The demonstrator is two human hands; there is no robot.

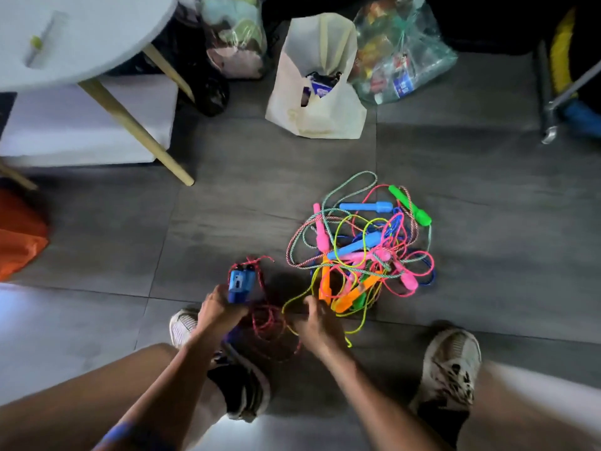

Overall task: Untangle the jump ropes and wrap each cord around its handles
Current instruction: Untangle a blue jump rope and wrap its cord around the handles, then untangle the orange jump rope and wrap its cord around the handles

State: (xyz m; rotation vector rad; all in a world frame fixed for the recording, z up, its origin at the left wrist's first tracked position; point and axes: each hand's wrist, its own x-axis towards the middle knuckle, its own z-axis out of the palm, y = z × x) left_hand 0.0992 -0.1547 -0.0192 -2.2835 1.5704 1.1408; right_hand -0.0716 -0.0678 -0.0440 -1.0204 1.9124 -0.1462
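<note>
A person's left hand point(218, 308) gripped blue handles point(240, 285) of a red cord point(270, 330); right hand point(314, 320) pinched a yellow cord point(294, 301) beside the tangled pile point(361, 252); freeing the red rope likely came next.

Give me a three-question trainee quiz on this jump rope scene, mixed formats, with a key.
1. True or false: the left hand grips blue handles.
2. Multiple choice: the tangled pile lies on A) the round table, B) the floor, C) a chair.
3. Fill in: the right hand pinches a ____ cord coming out of the pile.

Key: 1 true; 2 B; 3 yellow.
</note>
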